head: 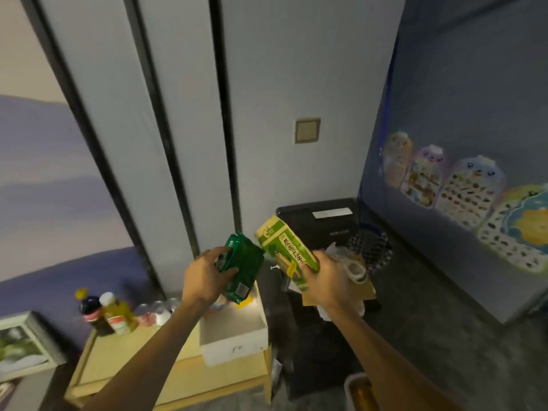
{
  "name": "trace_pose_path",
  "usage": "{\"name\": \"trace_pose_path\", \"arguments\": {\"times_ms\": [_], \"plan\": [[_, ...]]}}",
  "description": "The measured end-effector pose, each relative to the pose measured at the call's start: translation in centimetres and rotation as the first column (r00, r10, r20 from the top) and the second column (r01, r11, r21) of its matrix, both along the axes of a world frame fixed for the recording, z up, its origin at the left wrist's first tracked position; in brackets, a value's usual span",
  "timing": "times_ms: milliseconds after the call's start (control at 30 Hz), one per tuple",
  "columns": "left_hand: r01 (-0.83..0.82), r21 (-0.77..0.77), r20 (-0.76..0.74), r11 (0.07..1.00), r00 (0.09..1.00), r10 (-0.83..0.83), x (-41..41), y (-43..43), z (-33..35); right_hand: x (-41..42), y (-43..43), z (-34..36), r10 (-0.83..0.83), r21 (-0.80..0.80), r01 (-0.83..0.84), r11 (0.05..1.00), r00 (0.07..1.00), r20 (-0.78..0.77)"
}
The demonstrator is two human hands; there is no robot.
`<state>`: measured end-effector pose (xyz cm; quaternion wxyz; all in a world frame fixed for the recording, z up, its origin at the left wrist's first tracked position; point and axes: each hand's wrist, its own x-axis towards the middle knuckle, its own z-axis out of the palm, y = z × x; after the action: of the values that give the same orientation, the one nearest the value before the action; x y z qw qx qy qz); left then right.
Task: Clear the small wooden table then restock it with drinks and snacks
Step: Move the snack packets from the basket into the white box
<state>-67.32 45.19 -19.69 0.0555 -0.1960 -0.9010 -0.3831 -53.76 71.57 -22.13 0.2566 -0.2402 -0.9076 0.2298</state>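
Head view: you hold both packs in the air over the counter's right end.
Left grip (pixel 204 277): fingers curled round the dark green packet (pixel 244 266).
Right grip (pixel 324 283): clamped on the lower end of the yellow-green pack (pixel 281 247), which tilts up-left.
Packs: top ends just beside each other.
Counter (pixel 118 360): white box (pixel 237 344) at its right edge; two bottles (pixel 118 317) at back left; bare wood in front.
Right side: dark floor (pixel 430 307).

Box (pixel 237 342) on the table's (pixel 124 360) right end, bottles (pixel 106 314) at its back left, basket (pixel 370 247) on the floor farther right
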Motion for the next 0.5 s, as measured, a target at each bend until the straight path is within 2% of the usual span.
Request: {"name": "trace_pose_path", "arguments": {"times_ms": [133, 267, 500], "plan": [[-0.077, 0.011, 0.021, 0.997, 0.997, 0.077, -3.1, -3.9, -1.2, -5.5, -3.3, -1.4, 0.038, -0.039, -0.037, 0.999, 0.999, 0.015], [-0.11, 0.05, 0.127, 0.993, 0.987, 0.103, -6.1, -6.5, -3.7, -9.9, -6.2, -4.0, 0.043, -0.119, -0.032, 0.992, 0.995, 0.093], [-0.115, -0.049, 0.226, 0.992, 0.966, 0.124, -9.3, -7.5, -9.2, -13.7, -9.5, -8.8, 0.022, -0.226, 0.023, 0.974, 0.98, 0.197]]}}
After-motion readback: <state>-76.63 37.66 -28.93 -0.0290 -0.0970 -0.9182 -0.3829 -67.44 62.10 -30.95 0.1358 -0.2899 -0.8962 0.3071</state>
